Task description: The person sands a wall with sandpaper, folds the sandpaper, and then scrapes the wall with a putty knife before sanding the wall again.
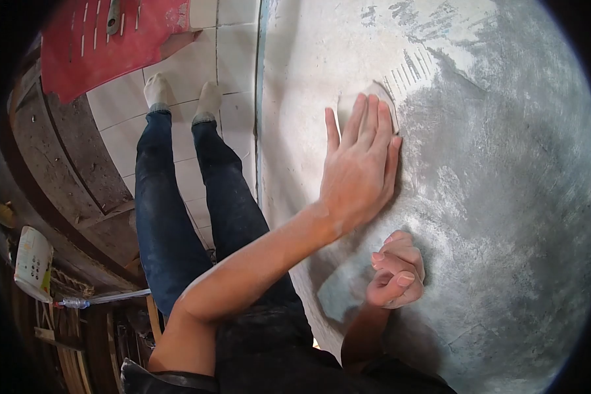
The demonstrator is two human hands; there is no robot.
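Observation:
My left hand point(361, 154) reaches across and presses flat on a plastered wall point(492, 217), fingers extended and pointing up in the view. Beneath its fingers lies a thin pale sheet point(379, 90), its edges showing past the fingertips and beside the little finger. What kind of sheet it is, I cannot tell. Short ridged marks show on the plaster just beyond the fingertips. Lower down, my right hand point(397, 272) is curled in front of the wall with its fingers bent in and nothing visible in them. The plaster is whitish on the left and mottled grey on the right.
White floor tiles point(236, 62) run along the wall's left edge, with my socked feet point(156, 90) on them. A red slotted plastic seat point(111, 62) at top left carries a tool with a grey handle point(113, 18). Wooden boards and a white plastic container point(33, 262) are at left.

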